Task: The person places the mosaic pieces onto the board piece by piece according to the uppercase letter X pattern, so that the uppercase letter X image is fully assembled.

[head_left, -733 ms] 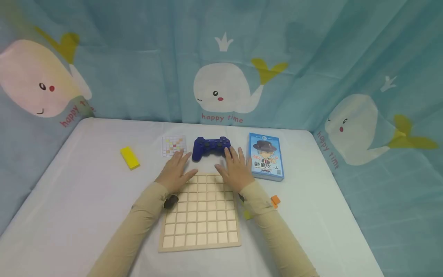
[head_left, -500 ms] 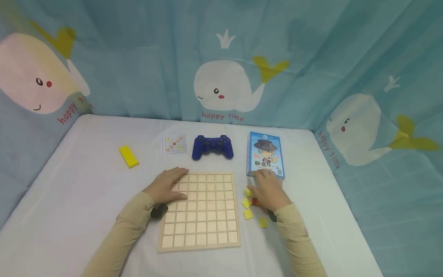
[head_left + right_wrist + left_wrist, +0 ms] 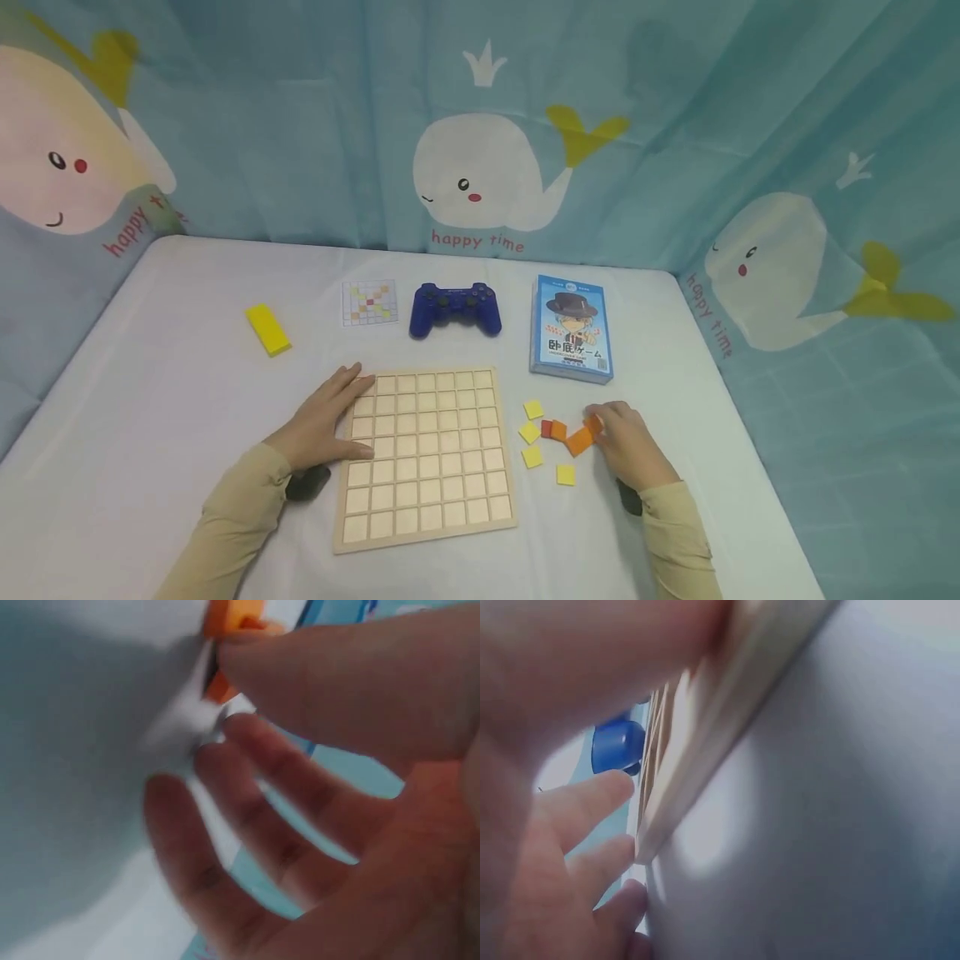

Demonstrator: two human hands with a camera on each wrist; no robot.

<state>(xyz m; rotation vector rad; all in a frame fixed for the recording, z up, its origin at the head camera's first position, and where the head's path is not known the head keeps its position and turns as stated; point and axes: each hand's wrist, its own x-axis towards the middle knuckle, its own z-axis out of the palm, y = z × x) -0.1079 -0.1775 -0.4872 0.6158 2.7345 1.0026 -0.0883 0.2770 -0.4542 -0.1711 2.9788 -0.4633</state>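
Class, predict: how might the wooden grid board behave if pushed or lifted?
The wooden grid board would probably stay stiff, since its rim looks straight and solid. Lying flat on the white tabletop, it would likely slide rather than roll or tip. Its thin profile suggests it may be light for its breadth.

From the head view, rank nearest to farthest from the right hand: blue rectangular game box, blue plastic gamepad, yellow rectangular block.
1. Blue rectangular game box: beyond the right hand.
2. Blue plastic gamepad: left of the box.
3. Yellow rectangular block: far left.
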